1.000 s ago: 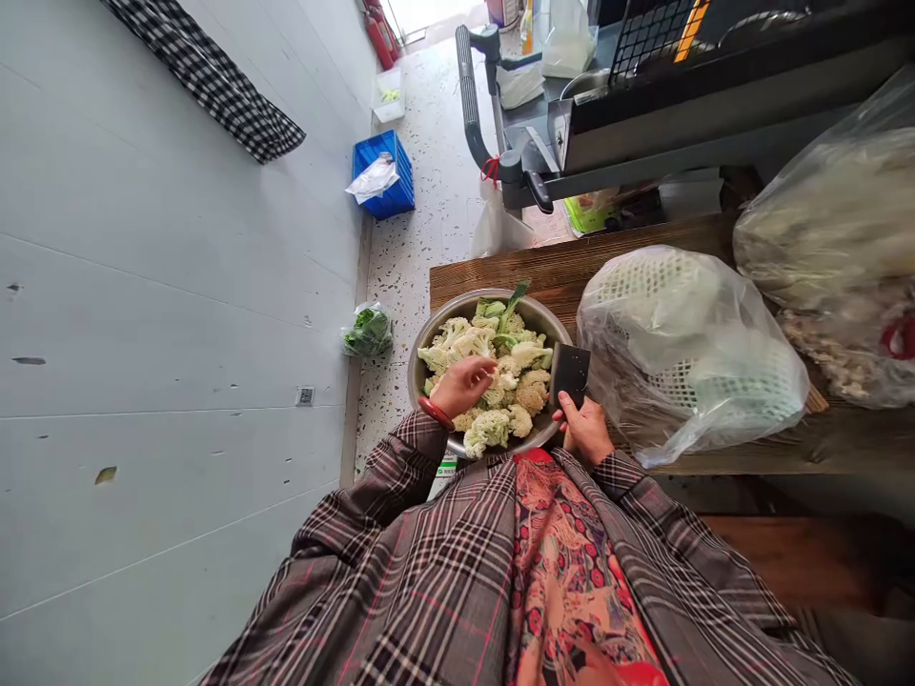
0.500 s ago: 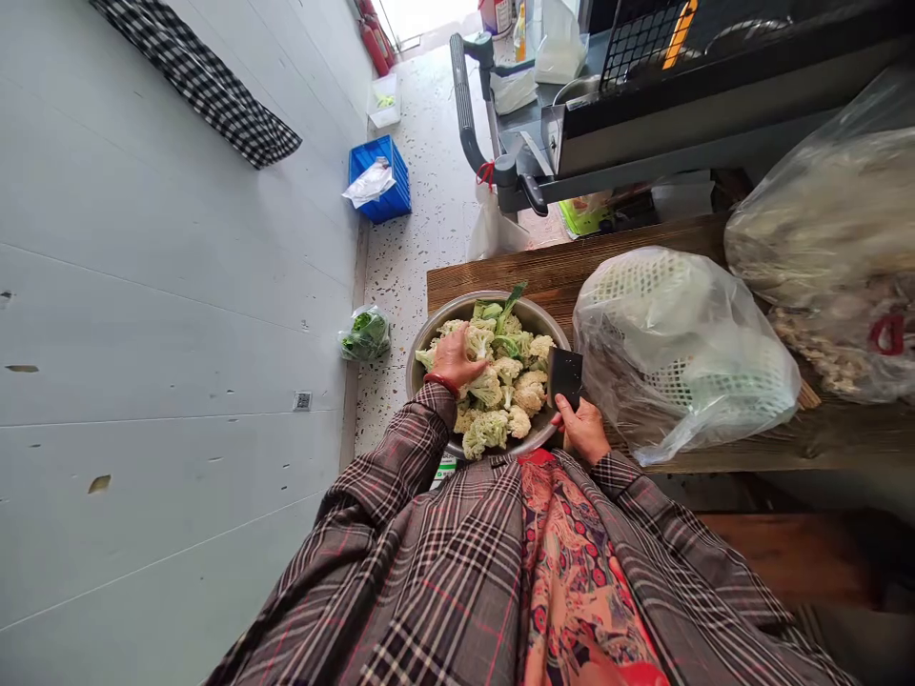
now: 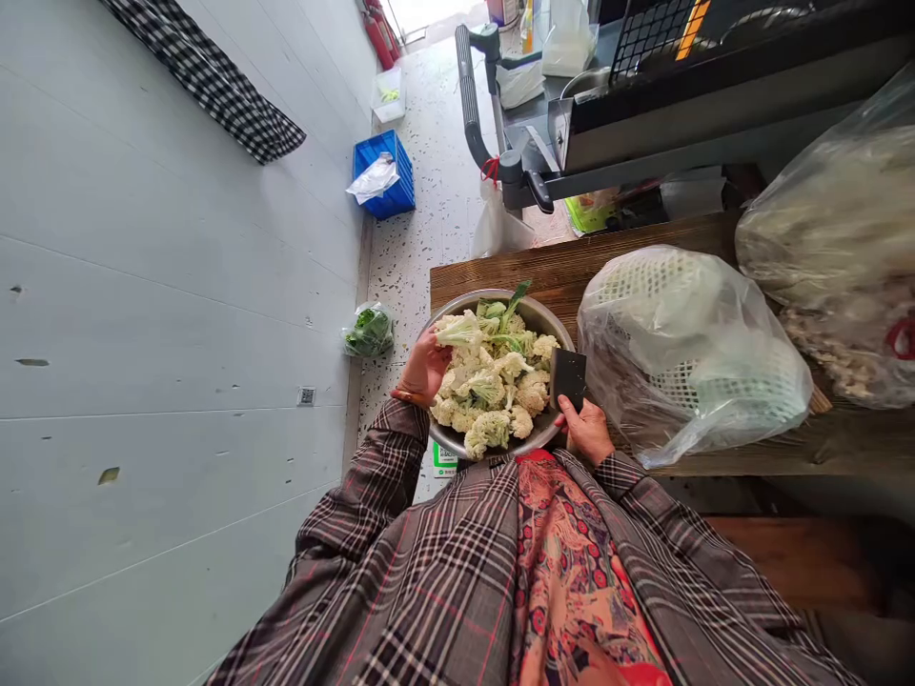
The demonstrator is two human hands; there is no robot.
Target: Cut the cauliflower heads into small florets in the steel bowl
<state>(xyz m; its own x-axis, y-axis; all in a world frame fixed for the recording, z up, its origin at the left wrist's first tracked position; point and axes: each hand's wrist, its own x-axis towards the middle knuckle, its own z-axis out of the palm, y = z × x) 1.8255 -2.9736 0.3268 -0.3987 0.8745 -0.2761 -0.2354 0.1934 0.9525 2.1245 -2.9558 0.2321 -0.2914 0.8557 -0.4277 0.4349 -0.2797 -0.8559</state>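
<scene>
A round metal bowl (image 3: 561, 319) full of cauliflower florets (image 3: 490, 429) sits on the wooden table, with some green leaves (image 3: 516, 297) among them. At the bowl's left rim, my left hand (image 3: 425, 369) is closed on a pale cauliflower piece (image 3: 461, 330), its stalk showing above the fingers. Some of those fingers are hidden. By the right rim, my right hand (image 3: 589, 431) grips a cleaver (image 3: 569, 376) with a dark, rectangular blade held over the bowl's edge; the handle is mostly hidden in the palm.
A basket in a clear plastic bag (image 3: 690, 353) stands right of the bowl, beside another large filled bag (image 3: 843, 248). Beyond the wooden table (image 3: 493, 272) is a cart with a curved handle (image 3: 468, 95). A blue crate (image 3: 393, 195) and bagged greens (image 3: 369, 331) rest on the floor by the wall.
My left hand has moved left from the middle of the bowl to its rim, now with a cauliflower piece in it. My right hand and the cleaver have stayed nearly still.
</scene>
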